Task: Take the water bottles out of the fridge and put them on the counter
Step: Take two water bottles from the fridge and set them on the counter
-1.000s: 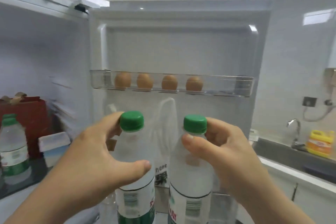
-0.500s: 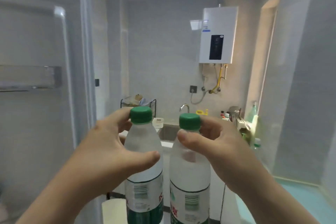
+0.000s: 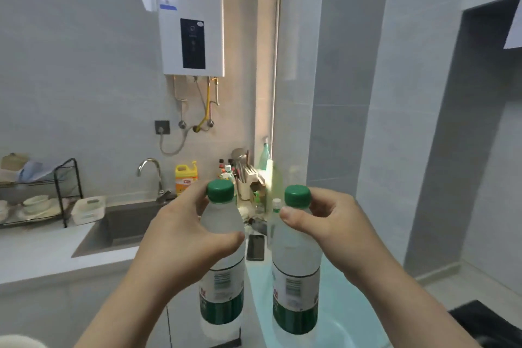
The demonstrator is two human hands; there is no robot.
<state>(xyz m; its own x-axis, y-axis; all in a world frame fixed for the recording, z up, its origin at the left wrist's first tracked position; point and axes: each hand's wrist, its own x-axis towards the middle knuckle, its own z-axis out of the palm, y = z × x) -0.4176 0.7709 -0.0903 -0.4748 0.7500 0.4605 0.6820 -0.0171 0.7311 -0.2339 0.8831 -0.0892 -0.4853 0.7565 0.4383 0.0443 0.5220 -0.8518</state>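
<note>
White counter (image 3: 42,251) lies at left beside the sink, so the left hand (image 3: 180,237) and right hand (image 3: 327,223), each clasping a green-capped clear plastic water bottle (image 3: 223,285) (image 3: 295,288) in mid-air, should lower both upright.

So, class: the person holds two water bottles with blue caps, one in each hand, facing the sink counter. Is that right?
Not quite: the caps are green, not blue. The head view shows the left hand holding one bottle and the right hand the other bottle, facing the sink counter.
</note>
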